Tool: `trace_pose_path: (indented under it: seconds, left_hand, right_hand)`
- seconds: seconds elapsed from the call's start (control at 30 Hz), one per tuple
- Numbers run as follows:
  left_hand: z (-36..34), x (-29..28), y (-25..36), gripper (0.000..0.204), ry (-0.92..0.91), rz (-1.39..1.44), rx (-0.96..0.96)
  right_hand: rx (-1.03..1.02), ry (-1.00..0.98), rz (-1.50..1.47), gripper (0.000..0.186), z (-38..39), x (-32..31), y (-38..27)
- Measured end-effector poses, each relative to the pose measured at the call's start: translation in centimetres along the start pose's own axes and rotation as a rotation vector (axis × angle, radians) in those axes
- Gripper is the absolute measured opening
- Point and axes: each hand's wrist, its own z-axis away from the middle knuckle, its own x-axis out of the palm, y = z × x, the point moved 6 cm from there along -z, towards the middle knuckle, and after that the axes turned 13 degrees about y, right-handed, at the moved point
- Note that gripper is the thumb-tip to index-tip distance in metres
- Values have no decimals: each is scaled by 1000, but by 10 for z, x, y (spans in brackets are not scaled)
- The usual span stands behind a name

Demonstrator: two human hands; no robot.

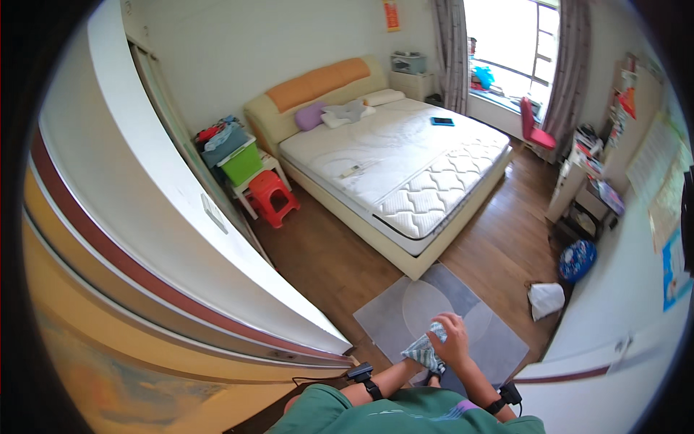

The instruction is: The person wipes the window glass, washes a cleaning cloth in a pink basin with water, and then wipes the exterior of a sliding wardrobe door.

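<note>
My right hand (454, 338) is closed over the top of a crumpled grey-blue striped cloth (425, 352), held in front of my chest. My left forearm reaches in from the lower left. My left hand (410, 367) meets the cloth from underneath and is mostly covered by it. Both wrists wear black bands. Below the hands lies a grey floor mat (383, 318) with a pale circle on it.
A white door (217, 239) stands open at my left. Ahead is a bed with a bare white mattress (405, 159), with a blue tablet and pillows on it. An orange stool (273, 195) and a green bin (242, 163) stand beside the bed. A white bag (546, 299) lies on the wood floor at the right.
</note>
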Motion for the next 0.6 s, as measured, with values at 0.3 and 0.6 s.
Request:
trace_pose_path:
  seconds: [0.3, 0.6]
  left_hand:
    - [-126, 117, 93, 25, 239, -795, 371]
    - [-203, 152, 240, 25, 379, -1630, 620]
  right_hand:
    - [234, -175, -155, 81, -107, 12, 135]
    - [1021, -100, -1285, 50, -181, 59, 233]
